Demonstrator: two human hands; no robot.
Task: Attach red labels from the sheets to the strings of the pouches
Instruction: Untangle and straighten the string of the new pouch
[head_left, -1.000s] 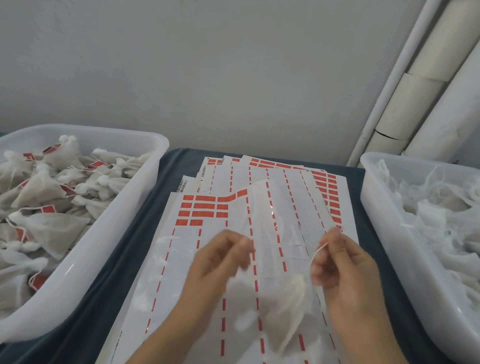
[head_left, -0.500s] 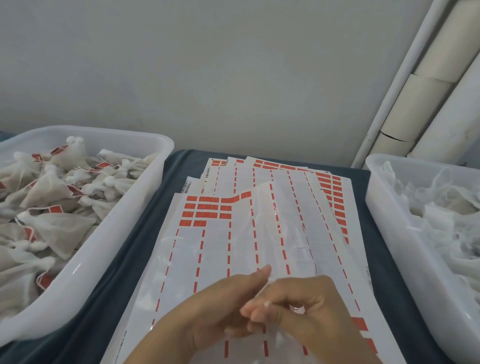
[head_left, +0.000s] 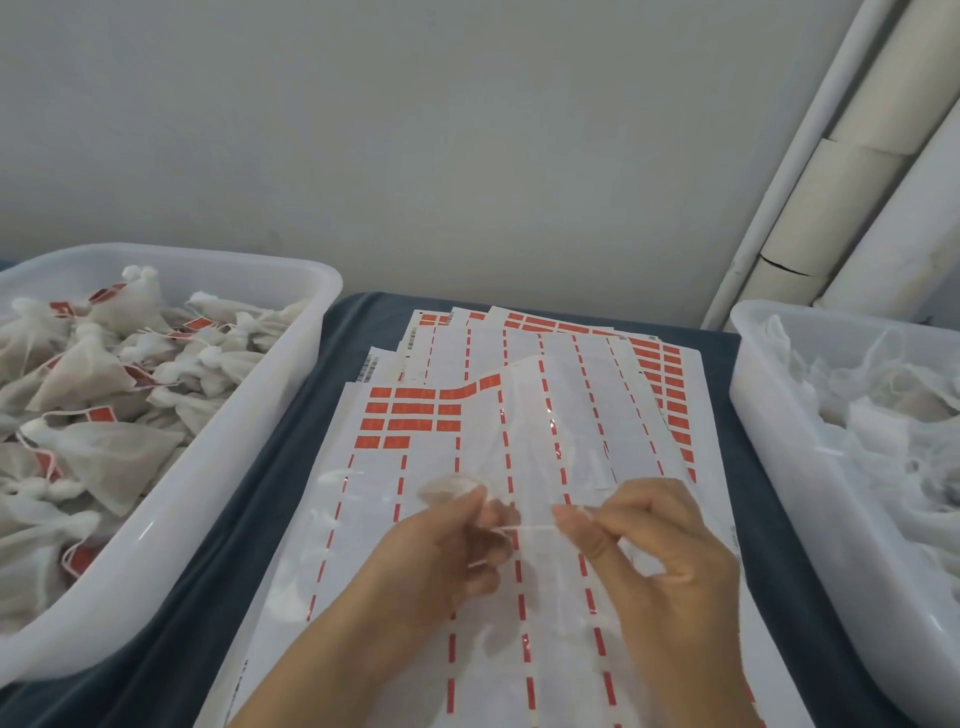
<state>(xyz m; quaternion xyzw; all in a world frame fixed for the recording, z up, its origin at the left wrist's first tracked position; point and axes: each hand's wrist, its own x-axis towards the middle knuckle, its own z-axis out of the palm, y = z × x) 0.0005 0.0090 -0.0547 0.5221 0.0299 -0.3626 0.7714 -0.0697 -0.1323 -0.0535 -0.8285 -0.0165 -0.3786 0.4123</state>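
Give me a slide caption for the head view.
Both hands, left and right, pinch a string taut over label sheets, between two pouch bins.

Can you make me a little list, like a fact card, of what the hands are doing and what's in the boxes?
left hand: pinches one end of a thin white string
right hand: pinches the other end, string stretched between the hands
label on string: none visible yet
under the hands: label sheets, mostly peeled, some red labels left near the top
left tub: pouches with red labels on
right tub: white pouches, no red visible
table cover: dark blue cloth
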